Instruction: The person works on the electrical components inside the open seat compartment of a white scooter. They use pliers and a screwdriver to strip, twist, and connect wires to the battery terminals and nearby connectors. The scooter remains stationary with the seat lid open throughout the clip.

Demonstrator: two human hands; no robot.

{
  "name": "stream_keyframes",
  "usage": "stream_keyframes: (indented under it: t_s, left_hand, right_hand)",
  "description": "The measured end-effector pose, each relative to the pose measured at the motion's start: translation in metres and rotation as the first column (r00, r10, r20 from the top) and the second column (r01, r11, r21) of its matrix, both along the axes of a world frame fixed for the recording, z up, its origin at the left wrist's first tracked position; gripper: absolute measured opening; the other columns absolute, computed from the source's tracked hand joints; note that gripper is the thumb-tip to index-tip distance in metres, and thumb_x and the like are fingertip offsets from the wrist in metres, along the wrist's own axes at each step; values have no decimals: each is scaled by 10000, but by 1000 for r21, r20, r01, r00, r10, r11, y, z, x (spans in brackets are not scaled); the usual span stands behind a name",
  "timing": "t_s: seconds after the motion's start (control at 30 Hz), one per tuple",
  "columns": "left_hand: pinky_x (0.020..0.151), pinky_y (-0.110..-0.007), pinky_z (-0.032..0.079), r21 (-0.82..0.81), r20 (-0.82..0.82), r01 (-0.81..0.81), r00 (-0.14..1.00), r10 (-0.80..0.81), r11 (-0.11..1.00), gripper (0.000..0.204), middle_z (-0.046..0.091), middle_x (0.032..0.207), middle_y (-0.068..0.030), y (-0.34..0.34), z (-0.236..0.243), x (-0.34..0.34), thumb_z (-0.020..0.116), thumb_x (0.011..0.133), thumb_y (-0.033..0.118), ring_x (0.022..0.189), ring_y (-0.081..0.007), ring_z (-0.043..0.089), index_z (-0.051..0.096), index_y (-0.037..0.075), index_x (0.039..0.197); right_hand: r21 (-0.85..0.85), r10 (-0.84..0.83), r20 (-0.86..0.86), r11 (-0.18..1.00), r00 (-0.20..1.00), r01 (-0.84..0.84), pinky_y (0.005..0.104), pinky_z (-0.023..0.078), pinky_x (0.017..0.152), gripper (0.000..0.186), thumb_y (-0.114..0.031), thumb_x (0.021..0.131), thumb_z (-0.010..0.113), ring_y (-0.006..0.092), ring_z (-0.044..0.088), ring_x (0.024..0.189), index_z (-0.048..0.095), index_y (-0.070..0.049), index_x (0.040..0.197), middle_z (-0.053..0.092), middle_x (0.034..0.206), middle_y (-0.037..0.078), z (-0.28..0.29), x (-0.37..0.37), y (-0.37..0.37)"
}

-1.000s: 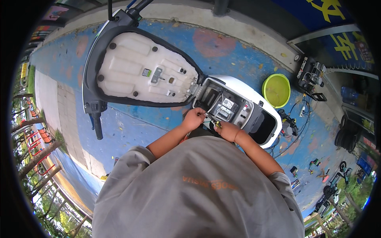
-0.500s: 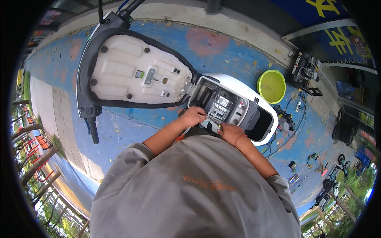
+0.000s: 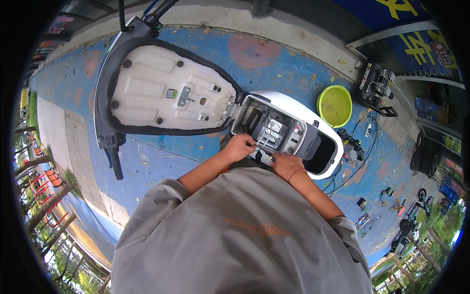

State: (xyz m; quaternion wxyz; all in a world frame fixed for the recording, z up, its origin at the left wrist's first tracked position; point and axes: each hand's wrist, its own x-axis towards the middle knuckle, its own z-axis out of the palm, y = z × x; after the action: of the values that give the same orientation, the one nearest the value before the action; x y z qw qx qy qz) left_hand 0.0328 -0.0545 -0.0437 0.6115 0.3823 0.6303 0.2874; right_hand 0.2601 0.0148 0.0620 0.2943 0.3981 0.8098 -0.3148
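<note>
A white electric scooter stands in front of me with its seat flipped up, the pale underside showing. Below the hinge is the open storage compartment, and inside it sits a silver-topped part. At the compartment's near edge my left hand pinches; what lies between its fingertips is too small to name. My right hand is closed a little further right, against the scooter's near side. Whatever it grips is mostly hidden by the fingers.
A yellow-green basin sits on the blue painted ground beyond the scooter's tail. Near it are a black air compressor and cables. Scattered tools lie at the right. The handlebar grip juts out at left.
My left hand has shifted very slightly right and down. My right hand has turned a little at the compartment edge. The scooter and seat look the same.
</note>
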Motion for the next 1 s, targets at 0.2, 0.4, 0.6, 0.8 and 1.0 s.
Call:
stream_keyframes:
  t_s: [0.2, 0.4, 0.6, 0.8, 1.0]
  left_hand:
    - [749, -287, 568, 3, -49, 29, 998, -29, 1000, 125, 760, 869, -66, 1, 7, 1, 810, 850, 66, 788, -115, 692, 758, -7, 938]
    - [721, -301, 561, -44, -38, -4, 999, 3, 999, 153, 750, 849, -87, 0, 8, 1, 813, 841, 99, 766, -136, 688, 759, -12, 932]
    - [701, -326, 547, -127, 70, -22, 997, 31, 992, 233, 733, 863, -105, 0, 4, -1, 816, 851, 153, 751, -148, 664, 731, -22, 977]
    - [767, -360, 541, -12, 5, 245, 969, -245, 969, 351, 725, 923, -132, -1, -1, 2, 793, 928, 303, 877, -218, 700, 681, -12, 1035]
    - [805, -427, 547, -53, -290, 430, 857, -426, 901, 510, 734, 985, -189, 17, 46, 10, 794, 893, 484, 921, -341, 713, 710, 14, 1072]
  right_hand:
    - [89, 22, 7, 996, 1000, -23, 482, 588, 809, 387, -403, 998, 616, 356, 738, 960, 653, -34, 1109, 732, 1002, 185, -3, 1, -6]
    - [72, 18, 3, 997, 1000, -18, 480, 587, 818, 384, -398, 999, 619, 355, 737, 963, 649, -33, 1113, 728, 1023, 181, 0, 1, -7]
    - [137, 51, -15, 989, 999, -49, 492, 581, 841, 396, -403, 983, 649, 382, 735, 959, 634, -30, 1115, 748, 990, 210, -12, 7, -11]
    - [-79, -241, -67, 969, 968, 235, 535, 565, 859, 433, -409, 978, 679, 443, 723, 950, 575, -21, 1140, 745, 983, 252, -34, 21, -18]
    - [-81, -339, -47, 939, 940, 335, 540, 566, 863, 480, -476, 961, 684, 436, 723, 983, 590, -45, 1152, 747, 996, 247, -22, 22, -22]
